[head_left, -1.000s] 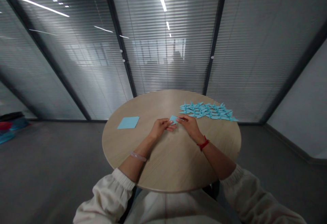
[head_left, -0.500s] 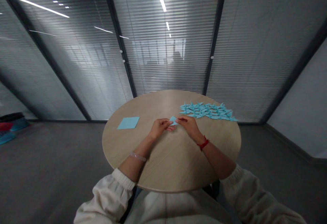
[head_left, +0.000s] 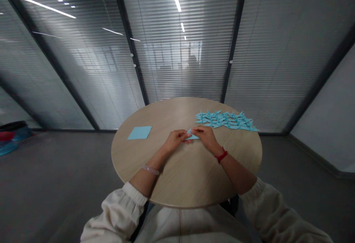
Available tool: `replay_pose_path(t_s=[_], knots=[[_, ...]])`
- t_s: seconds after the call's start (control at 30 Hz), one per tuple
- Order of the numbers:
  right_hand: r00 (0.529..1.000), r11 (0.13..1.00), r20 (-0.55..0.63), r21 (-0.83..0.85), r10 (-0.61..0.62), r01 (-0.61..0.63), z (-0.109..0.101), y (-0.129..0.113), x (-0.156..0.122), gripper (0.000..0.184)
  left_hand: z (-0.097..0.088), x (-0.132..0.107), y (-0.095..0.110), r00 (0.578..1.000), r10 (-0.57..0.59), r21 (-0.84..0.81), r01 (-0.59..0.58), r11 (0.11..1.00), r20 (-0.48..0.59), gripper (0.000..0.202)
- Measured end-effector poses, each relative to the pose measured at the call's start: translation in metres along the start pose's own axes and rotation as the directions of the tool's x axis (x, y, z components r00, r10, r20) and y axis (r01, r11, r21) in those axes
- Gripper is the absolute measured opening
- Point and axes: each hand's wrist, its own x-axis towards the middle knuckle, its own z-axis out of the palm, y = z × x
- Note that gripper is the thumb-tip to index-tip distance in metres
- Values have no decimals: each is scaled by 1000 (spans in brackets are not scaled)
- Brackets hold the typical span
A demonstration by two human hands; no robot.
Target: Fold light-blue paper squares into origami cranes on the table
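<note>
A small, partly folded light-blue paper (head_left: 191,135) lies low over the middle of a round wooden table (head_left: 183,176). My left hand (head_left: 175,139) pinches its left side and my right hand (head_left: 205,136) pinches its right side, fingertips nearly meeting. Both hands are closed on the paper, which they largely cover. A pale bracelet circles my left wrist and a red cord my right.
A flat square sheet of blue paper (head_left: 139,132) lies on the table's left part. Several folded blue paper cranes (head_left: 224,120) sit in rows at the far right of the table. Glass walls with blinds stand behind, grey floor around.
The blue paper has dropped lower and flatter between my fingers. My hands have closed in slightly on it; their place on the table is about the same.
</note>
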Motion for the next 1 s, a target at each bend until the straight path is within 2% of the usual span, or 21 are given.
replay_pose_path(t_s=[0.13,0.37,0.53,0.6,0.87,1.0], knots=[[1000,1000,23,4,-7,7,2,-1,0,30,-2,0,-2,999,34,60,-31,998,-38,48],[1000,1000,26,-26,1,0,0,3,1,28,-2,0,2,993,60,67,-53,996,-106,51],[996,999,84,-32,7,-5,1,3,-2,31,-5,2,-3,976,161,276,-117,954,-143,48],[996,999,87,-35,14,-11,2,2,-3,31,-5,1,-2,972,179,312,-126,942,-150,49],[998,998,56,-59,-7,10,0,3,-2,29,-3,-2,7,965,167,272,-108,956,-204,51],[997,998,75,-60,0,5,0,4,-2,30,-3,-1,5,973,142,222,-101,970,-180,52]])
